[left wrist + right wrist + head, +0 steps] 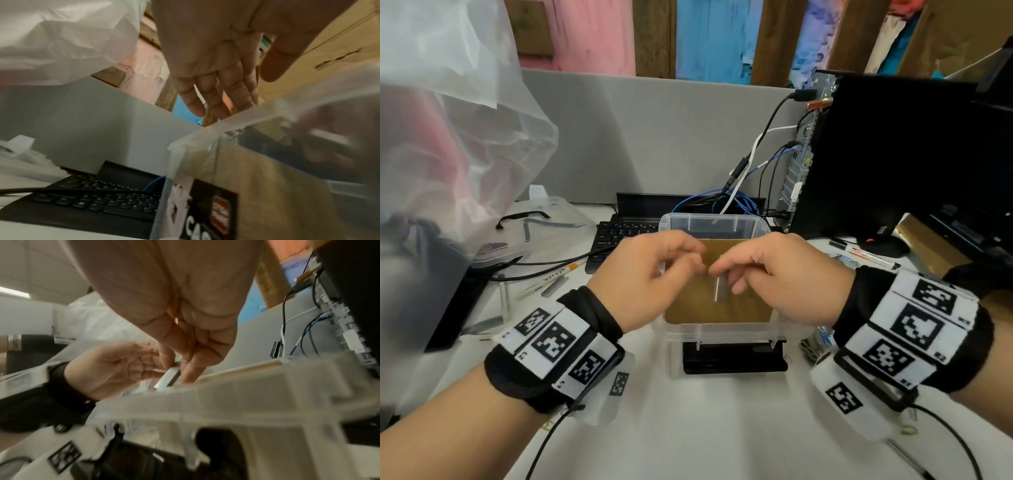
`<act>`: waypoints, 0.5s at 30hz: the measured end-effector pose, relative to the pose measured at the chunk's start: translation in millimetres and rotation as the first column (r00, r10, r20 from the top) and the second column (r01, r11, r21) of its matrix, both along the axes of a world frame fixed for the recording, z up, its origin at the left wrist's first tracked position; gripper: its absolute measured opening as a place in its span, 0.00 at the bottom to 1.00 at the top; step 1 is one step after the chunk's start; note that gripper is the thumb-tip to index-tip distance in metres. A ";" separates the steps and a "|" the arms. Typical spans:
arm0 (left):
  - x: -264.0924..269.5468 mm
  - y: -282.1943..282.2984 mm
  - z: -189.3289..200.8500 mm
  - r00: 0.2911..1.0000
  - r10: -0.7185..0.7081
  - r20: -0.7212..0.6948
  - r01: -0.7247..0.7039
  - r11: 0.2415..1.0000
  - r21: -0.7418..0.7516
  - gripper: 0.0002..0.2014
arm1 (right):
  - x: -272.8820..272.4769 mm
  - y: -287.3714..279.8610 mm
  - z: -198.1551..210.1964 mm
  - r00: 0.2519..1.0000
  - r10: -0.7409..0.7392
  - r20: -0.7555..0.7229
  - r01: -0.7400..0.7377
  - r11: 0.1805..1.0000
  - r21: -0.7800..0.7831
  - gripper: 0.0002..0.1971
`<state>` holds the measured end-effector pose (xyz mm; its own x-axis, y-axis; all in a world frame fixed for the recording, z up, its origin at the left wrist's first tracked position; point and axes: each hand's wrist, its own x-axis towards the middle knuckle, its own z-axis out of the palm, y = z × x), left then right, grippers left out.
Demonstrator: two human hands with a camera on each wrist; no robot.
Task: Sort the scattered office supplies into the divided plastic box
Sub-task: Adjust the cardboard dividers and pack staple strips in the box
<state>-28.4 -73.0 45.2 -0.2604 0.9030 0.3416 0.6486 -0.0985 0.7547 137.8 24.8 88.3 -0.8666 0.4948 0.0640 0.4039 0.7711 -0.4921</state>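
Head view: above the clear plastic box (722, 334), right hand (779, 274) pinches a silver staple strip (720, 289); left hand (645, 279), fingers loosely curled, touches its top.

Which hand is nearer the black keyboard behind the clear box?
Left. The left hand hovers beside the black keyboard; the right hand is across the clear plastic box, pinching a staple strip.
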 end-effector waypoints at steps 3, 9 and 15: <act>-18.3 7.7 -6.0 0.997 0.066 -0.033 -0.065 0.998 0.027 0.13 | -13.0 4.3 -3.8 0.984 0.038 0.176 -0.027 0.998 -0.062 0.25; -32.8 26.6 -28.4 0.973 0.045 -0.227 -0.051 0.998 -0.022 0.21 | -38.1 9.5 -7.1 0.888 0.122 0.443 -0.049 0.984 -0.173 0.22; -37.3 27.8 -42.1 0.985 0.008 -0.171 -0.005 1.000 0.017 0.26 | -63.6 15.5 -19.4 0.799 0.199 0.567 -0.031 0.956 -0.291 0.22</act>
<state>-65.7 -45.2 3.1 -0.2026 0.8955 0.3962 0.7684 -0.1055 0.6312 74.2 40.3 68.9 -0.7468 0.3148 -0.5859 0.5940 0.7120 -0.3745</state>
